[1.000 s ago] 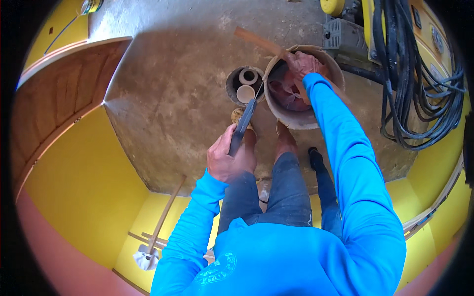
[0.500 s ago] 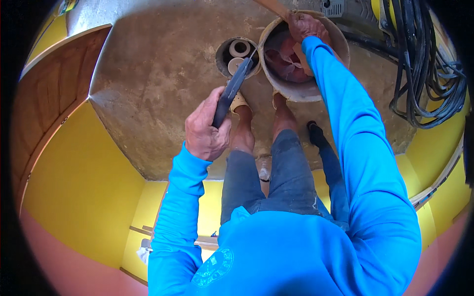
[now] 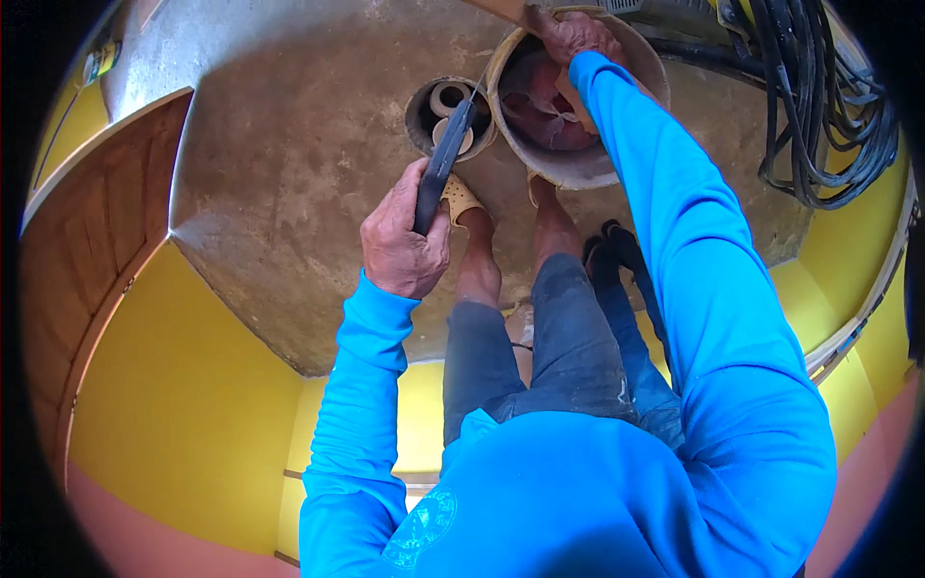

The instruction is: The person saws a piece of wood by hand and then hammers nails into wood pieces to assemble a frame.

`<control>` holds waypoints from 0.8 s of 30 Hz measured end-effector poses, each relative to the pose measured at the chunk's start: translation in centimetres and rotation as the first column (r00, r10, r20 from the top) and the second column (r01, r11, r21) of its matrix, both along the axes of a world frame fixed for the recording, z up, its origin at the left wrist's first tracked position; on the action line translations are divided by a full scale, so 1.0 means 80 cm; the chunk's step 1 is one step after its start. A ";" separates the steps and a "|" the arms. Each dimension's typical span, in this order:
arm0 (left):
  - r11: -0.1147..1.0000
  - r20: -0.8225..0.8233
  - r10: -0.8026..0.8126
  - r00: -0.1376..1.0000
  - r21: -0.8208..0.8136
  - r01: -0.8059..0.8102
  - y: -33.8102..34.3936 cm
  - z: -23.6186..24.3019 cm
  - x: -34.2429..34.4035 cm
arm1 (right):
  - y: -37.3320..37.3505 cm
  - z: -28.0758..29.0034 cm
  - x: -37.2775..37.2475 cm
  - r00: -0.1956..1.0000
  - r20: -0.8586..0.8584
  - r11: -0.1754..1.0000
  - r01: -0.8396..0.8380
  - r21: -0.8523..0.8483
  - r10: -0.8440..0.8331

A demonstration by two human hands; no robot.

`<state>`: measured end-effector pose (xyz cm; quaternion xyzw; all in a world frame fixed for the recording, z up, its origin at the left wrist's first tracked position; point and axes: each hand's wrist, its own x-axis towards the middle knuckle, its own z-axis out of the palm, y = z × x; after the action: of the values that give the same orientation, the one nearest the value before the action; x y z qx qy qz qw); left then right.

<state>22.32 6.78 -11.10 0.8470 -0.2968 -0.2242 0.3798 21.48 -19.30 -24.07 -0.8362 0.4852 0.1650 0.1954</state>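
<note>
My left hand [image 3: 405,231] grips a long dark tool [image 3: 443,154] with a thin metal tip, angled up toward the rims of the buckets. My right hand [image 3: 578,40] is closed on a wooden piece [image 3: 506,10] over a large grey bucket [image 3: 525,154]. The bucket holds reddish material [image 3: 540,106] and crumpled plastic. Beside it, under the tool's upper end, a smaller dark bucket [image 3: 416,120] holds two white round containers [image 3: 448,96]. The far end of the wooden piece runs out of the top of the frame.
A grey machine [image 3: 641,8] and coiled black cables [image 3: 819,116] are at the upper right. A wooden door [image 3: 101,222] stands at the left, with yellow and pink walls around the concrete floor [image 3: 279,173]. Another person's dark-clad legs [image 3: 626,289] are close beside mine.
The view has shifted, so buckets and hands sit higher in the picture. My left hand with the tool has moved up-left in the view. The other person's feet show differently beside my leg.
</note>
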 end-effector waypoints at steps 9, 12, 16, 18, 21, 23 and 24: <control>0.994 -0.070 -0.006 0.998 0.109 0.014 0.006 0.027 -0.002 | 0.012 0.026 0.011 0.997 -0.045 0.997 0.058 0.059 -0.055; 0.978 -0.118 -0.030 0.993 0.200 0.053 0.028 0.053 -0.012 | -0.009 -0.024 -0.007 0.999 0.031 0.999 0.019 0.026 -0.019; 0.974 -0.118 -0.004 0.993 0.224 0.031 0.048 0.074 -0.016 | 0.000 0.006 -0.003 0.999 -0.023 0.997 0.033 0.073 -0.031; 0.966 -0.122 -0.006 0.992 0.257 0.038 0.025 0.059 -0.008 | 0.004 0.018 0.002 0.998 -0.048 0.994 0.046 0.097 -0.042; 0.972 -0.027 -0.046 0.999 0.231 0.051 -0.036 0.016 0.023 | 0.012 0.023 0.005 0.999 -0.024 0.993 0.035 0.115 -0.032; 0.977 -0.052 -0.005 0.999 0.211 0.016 -0.053 0.003 0.029 | 0.013 0.023 0.012 0.999 0.031 0.995 0.017 0.095 -0.020; 0.981 -0.081 0.033 0.996 0.195 -0.017 -0.054 0.004 0.033 | 0.015 0.025 0.020 1.000 0.014 0.990 0.008 0.143 -0.010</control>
<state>24.92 2.48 -10.80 0.8734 -0.2466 -0.2827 0.3104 23.06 -18.13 -22.10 -0.8190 0.4744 0.1922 0.2594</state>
